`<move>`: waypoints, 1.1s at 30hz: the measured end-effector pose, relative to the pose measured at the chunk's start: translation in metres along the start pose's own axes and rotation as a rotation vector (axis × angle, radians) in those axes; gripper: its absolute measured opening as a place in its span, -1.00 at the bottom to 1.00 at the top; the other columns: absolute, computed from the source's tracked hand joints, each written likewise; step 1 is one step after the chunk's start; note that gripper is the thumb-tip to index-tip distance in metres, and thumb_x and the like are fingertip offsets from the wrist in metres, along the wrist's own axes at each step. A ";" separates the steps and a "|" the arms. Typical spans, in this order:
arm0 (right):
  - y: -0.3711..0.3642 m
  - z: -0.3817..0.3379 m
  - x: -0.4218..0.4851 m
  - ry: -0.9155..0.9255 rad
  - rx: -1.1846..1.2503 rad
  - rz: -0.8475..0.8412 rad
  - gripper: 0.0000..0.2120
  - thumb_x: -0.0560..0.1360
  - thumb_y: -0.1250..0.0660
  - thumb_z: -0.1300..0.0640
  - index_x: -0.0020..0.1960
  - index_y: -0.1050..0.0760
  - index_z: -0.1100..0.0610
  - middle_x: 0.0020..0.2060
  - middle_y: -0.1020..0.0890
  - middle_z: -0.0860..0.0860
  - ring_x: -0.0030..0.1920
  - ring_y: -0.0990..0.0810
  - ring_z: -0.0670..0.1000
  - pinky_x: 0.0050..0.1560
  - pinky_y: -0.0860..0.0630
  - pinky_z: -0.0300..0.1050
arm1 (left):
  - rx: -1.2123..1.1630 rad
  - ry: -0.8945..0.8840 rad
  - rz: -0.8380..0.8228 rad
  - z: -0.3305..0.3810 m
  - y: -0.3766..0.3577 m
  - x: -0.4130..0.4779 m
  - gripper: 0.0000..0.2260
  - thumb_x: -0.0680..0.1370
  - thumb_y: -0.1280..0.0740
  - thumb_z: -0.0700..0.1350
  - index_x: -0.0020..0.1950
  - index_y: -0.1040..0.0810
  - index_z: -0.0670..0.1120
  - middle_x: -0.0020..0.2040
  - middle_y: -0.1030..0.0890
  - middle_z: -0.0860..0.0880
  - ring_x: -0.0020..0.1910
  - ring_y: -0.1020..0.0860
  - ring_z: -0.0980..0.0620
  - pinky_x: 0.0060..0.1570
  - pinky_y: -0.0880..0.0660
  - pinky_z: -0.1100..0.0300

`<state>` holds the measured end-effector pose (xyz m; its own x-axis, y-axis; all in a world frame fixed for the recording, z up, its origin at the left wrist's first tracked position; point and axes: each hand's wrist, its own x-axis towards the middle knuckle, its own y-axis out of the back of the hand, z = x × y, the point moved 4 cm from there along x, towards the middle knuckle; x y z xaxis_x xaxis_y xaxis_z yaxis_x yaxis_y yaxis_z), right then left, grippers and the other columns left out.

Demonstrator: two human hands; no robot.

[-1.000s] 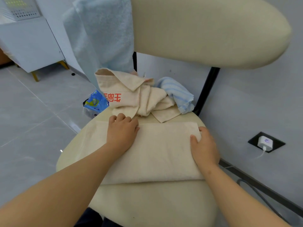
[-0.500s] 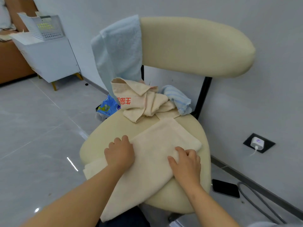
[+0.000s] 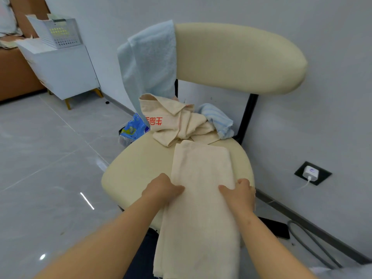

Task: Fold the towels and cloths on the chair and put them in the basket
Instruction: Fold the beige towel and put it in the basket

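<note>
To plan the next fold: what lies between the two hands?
In the head view, only the cream towel lies between the left hand and the right hand.

- One cream chair (image 3: 237,57).
- Two hands: left hand (image 3: 161,188), right hand (image 3: 239,195).
- Two cream cloths: plain towel (image 3: 201,174), printed cloth (image 3: 177,121).
- Two pale blue cloths: hanging towel (image 3: 149,63), striped cloth (image 3: 217,117).
- One white basket (image 3: 60,34).
- One white cabinet (image 3: 64,71).
- One plugged-in charger (image 3: 311,173).
</note>
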<state>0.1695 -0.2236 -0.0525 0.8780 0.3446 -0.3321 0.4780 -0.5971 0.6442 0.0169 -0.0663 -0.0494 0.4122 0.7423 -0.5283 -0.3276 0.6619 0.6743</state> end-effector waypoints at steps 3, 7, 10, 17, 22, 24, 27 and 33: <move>-0.003 0.007 0.005 -0.024 0.077 -0.082 -0.65 0.43 -0.39 0.03 0.08 -0.42 0.21 0.01 -0.53 0.10 -0.01 -0.54 0.13 -0.03 -0.52 -0.05 | -0.035 -0.002 -0.026 0.001 -0.003 0.002 -0.75 0.50 -0.32 0.08 -0.10 -0.43 -0.09 -0.09 -0.50 -0.03 -0.04 -0.50 -0.05 -0.01 -0.47 0.12; -0.006 0.004 0.010 -0.025 0.302 -0.226 -0.82 0.43 -0.41 0.15 -0.27 -0.49 0.20 -0.24 -0.62 0.13 -0.25 -0.55 0.08 -0.18 -0.48 -0.12 | -0.362 0.016 0.015 -0.009 0.011 0.005 -0.80 0.56 -0.28 -0.05 -0.17 -0.45 -0.16 -0.16 -0.50 -0.09 -0.23 -0.43 -0.02 -0.24 -0.36 0.19; -0.010 0.002 0.012 -0.044 0.324 -0.315 -0.85 0.43 -0.40 0.10 -0.22 -0.58 0.18 -0.19 -0.68 0.09 -0.14 -0.64 0.11 0.02 -0.55 -0.02 | -0.332 0.025 0.009 -0.012 0.018 0.005 -0.77 0.62 -0.15 -0.04 -0.03 -0.51 -0.16 0.01 -0.55 -0.14 -0.08 -0.48 -0.10 -0.06 -0.37 0.15; -0.004 0.001 0.001 -0.092 0.443 -0.444 -0.84 0.46 -0.39 0.24 -0.03 -0.56 0.33 -0.11 -0.66 0.15 -0.18 -0.62 0.06 -0.19 -0.55 -0.20 | -0.392 -0.002 -0.131 -0.024 0.027 -0.002 -0.72 0.48 -0.41 -0.06 0.12 -0.43 -0.07 -0.02 -0.59 -0.09 -0.07 -0.55 -0.05 -0.03 -0.51 0.11; 0.001 -0.001 -0.001 -0.104 0.493 -0.503 -0.91 0.50 -0.35 0.22 -0.11 -0.55 0.26 -0.15 -0.65 0.08 -0.20 -0.59 -0.03 -0.36 -0.49 -0.35 | -0.612 -0.006 -0.142 -0.030 0.031 -0.011 -0.71 0.52 -0.37 -0.20 0.18 -0.37 -0.08 -0.17 -0.61 -0.13 -0.27 -0.53 -0.02 -0.20 -0.48 0.19; 0.000 0.000 0.000 -0.099 0.482 -0.520 -0.91 0.49 -0.35 0.23 -0.08 -0.55 0.26 -0.07 -0.65 0.12 -0.14 -0.60 0.01 -0.24 -0.52 -0.28 | -0.595 -0.051 -0.161 -0.028 0.030 -0.014 -0.70 0.50 -0.40 -0.12 0.14 -0.34 0.00 -0.09 -0.65 -0.14 -0.19 -0.58 -0.05 -0.13 -0.51 0.17; -0.001 0.001 0.001 -0.087 0.465 -0.511 -0.93 0.49 -0.33 0.28 -0.07 -0.55 0.29 -0.05 -0.64 0.16 -0.15 -0.60 0.03 -0.17 -0.52 -0.25 | -0.485 -0.109 -0.164 -0.025 0.031 -0.016 -0.73 0.52 -0.38 -0.15 0.09 -0.35 0.07 -0.07 -0.64 -0.15 -0.16 -0.58 -0.04 -0.15 -0.49 0.20; 0.000 0.000 0.001 -0.082 0.518 -0.493 -0.92 0.51 -0.31 0.26 -0.14 -0.55 0.24 -0.15 -0.64 0.10 -0.22 -0.57 -0.03 -0.39 -0.48 -0.38 | -0.486 -0.111 -0.156 -0.027 0.030 -0.013 -0.91 0.56 -0.29 -0.23 0.02 -0.44 -0.09 -0.11 -0.61 -0.15 -0.22 -0.53 -0.02 -0.20 -0.48 0.24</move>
<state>0.1706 -0.2232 -0.0533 0.5464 0.6190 -0.5641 0.7512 -0.6601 0.0033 -0.0218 -0.0531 -0.0362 0.5668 0.6326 -0.5278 -0.6009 0.7557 0.2605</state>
